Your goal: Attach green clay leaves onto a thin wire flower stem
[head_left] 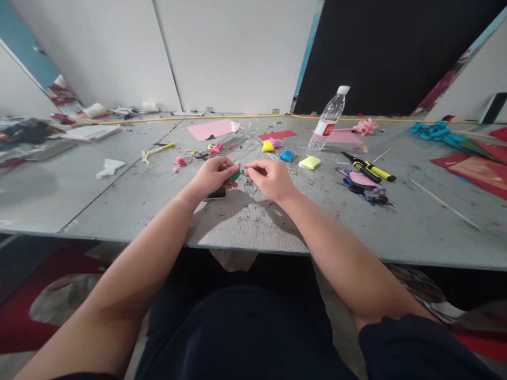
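Observation:
Over the front part of the grey table, my left hand (pixel 216 176) is closed around a green lump of what looks like modelling clay (pixel 234 176). My right hand (pixel 271 178) faces it, thumb and fingers pinched together close to the lump. Whatever sits in that pinch is too small to make out. Below the hands, a thin wire-like piece (pixel 249 187) with small green bits shows on the table. A dark phone-like object (pixel 217 194) lies partly hidden under my left hand.
Beyond my hands lie a yellow packet (pixel 268 146), a blue packet (pixel 287 155) and a pale yellow packet (pixel 309 162). A plastic bottle (pixel 328 119) stands behind them. Yellow-handled pliers (pixel 368 168) rest on the right. Pink paper (pixel 209 129) lies at the back.

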`<move>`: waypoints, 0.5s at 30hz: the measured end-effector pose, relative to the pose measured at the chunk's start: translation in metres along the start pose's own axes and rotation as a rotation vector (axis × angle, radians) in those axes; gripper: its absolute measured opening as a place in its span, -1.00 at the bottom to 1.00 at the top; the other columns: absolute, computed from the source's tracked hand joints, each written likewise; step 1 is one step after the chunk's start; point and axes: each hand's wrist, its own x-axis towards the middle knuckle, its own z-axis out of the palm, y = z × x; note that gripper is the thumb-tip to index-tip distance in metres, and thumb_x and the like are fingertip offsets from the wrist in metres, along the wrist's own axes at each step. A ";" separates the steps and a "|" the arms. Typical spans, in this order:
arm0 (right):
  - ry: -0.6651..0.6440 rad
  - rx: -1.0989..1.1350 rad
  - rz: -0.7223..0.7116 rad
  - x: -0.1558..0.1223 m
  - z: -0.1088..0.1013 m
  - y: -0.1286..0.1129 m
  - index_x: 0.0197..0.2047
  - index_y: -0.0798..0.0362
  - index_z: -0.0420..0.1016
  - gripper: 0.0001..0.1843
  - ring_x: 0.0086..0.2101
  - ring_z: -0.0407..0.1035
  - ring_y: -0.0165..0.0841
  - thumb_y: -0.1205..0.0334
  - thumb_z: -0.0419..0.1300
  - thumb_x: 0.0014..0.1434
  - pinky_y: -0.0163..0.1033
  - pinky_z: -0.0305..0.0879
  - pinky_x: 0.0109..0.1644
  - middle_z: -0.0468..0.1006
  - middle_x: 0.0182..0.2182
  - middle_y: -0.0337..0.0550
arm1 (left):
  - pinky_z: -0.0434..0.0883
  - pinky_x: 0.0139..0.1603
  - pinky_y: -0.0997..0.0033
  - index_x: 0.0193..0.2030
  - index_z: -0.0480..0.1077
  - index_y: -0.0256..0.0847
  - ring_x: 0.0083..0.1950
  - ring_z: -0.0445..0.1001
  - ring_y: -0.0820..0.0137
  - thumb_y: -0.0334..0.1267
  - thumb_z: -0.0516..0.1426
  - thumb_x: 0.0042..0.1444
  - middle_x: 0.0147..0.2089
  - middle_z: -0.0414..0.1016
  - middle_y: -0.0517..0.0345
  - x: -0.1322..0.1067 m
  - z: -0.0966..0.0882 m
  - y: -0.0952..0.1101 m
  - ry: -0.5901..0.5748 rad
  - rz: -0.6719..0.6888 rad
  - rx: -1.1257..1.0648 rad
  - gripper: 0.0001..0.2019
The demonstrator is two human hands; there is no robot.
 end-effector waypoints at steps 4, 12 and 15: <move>0.003 0.044 0.065 0.001 0.001 0.001 -0.16 0.09 0.64 -0.80 -0.40 0.54 -0.33 0.32 0.19 0.21 -0.17 0.50 -0.26 0.70 -0.33 -0.08 | 0.53 -0.39 0.53 -0.33 0.36 -0.24 -0.41 0.63 0.46 -0.27 0.21 0.34 -0.44 0.48 0.23 -0.003 0.000 0.003 -0.047 -0.031 -0.051 -0.79; -0.017 0.005 0.091 0.004 0.000 0.001 -0.29 0.05 0.58 -0.95 -0.46 0.50 -0.35 0.28 0.28 0.20 -0.19 0.44 -0.29 0.67 -0.39 -0.15 | 0.54 -0.36 0.53 -0.28 0.39 -0.24 -0.43 0.61 0.51 -0.35 0.18 0.34 -0.41 0.50 0.24 -0.005 0.000 0.004 -0.172 -0.023 -0.022 -0.88; -0.030 -0.016 0.106 0.004 -0.001 -0.001 -0.32 0.05 0.57 -0.93 -0.46 0.47 -0.36 0.27 0.28 0.21 -0.21 0.38 -0.31 0.64 -0.44 -0.17 | 0.53 -0.37 0.51 -0.28 0.42 -0.23 -0.42 0.60 0.49 -0.33 0.22 0.29 -0.41 0.53 0.21 -0.004 -0.001 0.004 -0.185 0.041 0.040 -0.90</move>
